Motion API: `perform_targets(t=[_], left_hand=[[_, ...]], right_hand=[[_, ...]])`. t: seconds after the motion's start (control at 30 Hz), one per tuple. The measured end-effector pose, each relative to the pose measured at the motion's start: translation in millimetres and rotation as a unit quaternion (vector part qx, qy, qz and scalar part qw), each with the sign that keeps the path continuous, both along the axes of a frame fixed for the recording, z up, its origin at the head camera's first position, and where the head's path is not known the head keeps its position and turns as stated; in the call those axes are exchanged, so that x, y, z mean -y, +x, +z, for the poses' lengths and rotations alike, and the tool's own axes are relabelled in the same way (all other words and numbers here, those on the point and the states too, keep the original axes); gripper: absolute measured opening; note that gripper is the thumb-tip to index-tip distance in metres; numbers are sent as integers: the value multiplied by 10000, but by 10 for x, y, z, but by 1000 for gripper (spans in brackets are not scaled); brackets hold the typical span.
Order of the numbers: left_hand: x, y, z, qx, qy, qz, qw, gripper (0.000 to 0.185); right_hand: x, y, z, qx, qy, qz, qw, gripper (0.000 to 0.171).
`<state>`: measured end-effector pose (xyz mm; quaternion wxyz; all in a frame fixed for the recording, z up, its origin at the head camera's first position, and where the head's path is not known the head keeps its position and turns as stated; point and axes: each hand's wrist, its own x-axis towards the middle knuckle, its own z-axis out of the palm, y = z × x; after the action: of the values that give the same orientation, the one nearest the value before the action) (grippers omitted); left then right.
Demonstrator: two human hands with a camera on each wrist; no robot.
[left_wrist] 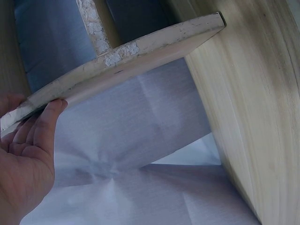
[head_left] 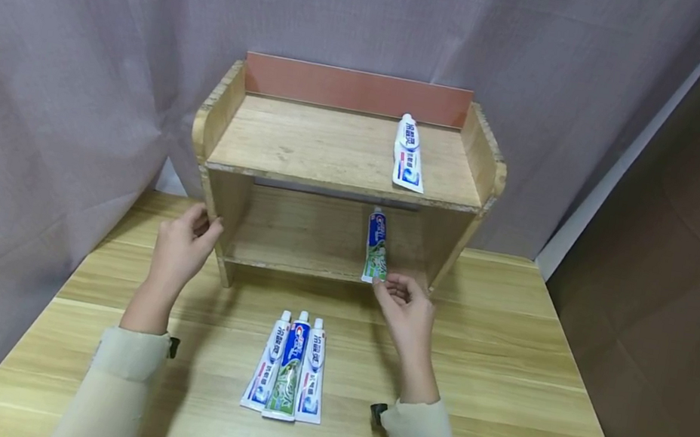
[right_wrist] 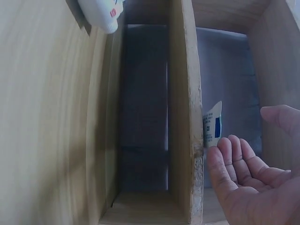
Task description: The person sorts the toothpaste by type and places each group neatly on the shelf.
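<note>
The wooden shelf (head_left: 293,229) stands on the table. My left hand (head_left: 184,246) holds the edge of its left side panel (left_wrist: 126,56), fingers on one face and thumb at the other. A blue and green toothpaste tube (head_left: 376,246) lies on the lower shelf board, its cap toward the back. My right hand (head_left: 407,312) is at the tube's flat end. In the right wrist view its thumb (right_wrist: 279,115) stands apart from the fingers, and the fingertips are beside the tube (right_wrist: 213,124); whether they touch it I cannot tell.
A white toothpaste tube (head_left: 409,155) lies on the top board, right of its middle. In front of the shelf, a blue and green tube (head_left: 288,373) lies between two white tubes (head_left: 266,366) (head_left: 313,377). Grey curtain (head_left: 355,13) hangs behind.
</note>
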<state>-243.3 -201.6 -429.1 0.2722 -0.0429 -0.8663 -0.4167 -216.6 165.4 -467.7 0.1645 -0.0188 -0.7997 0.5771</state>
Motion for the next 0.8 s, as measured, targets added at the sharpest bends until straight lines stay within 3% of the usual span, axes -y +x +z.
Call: perform_targets(t=[0.53,0.8], left_hand=[[2,-5,0,-45,-1,23,10000,25],[6,5,3,13,17,-16,10000,27]], right_hand=[[108,105,-21,74,-124,241,9996,34],[159,117,-68,329,-237,337,9986,36]])
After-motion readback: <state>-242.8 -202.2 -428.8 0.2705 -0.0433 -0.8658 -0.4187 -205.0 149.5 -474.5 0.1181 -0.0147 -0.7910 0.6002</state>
